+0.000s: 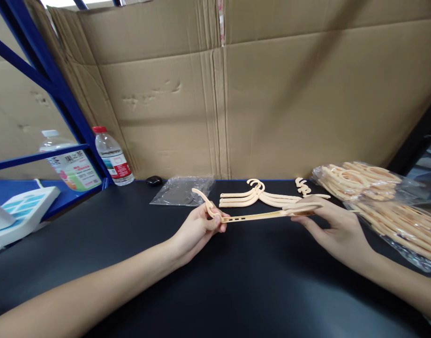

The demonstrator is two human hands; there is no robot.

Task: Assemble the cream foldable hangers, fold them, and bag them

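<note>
My left hand (201,227) and my right hand (329,223) hold one peach plastic hanger (257,216) between them, level above the black tabletop (215,281). The left hand pinches the end by the curved hook. My right-hand fingers grip the far end of the slotted arm. Just behind lies a small stack of the same hangers (257,195), and one loose hook piece (302,187) rests beside it.
A clear bag full of hangers (380,197) lies at the right. An empty clear bag (182,190) and a small black object (154,180) sit near the cardboard wall (236,94). Two water bottles (111,155), a blue rack (42,70) and a white device (21,211) stand left.
</note>
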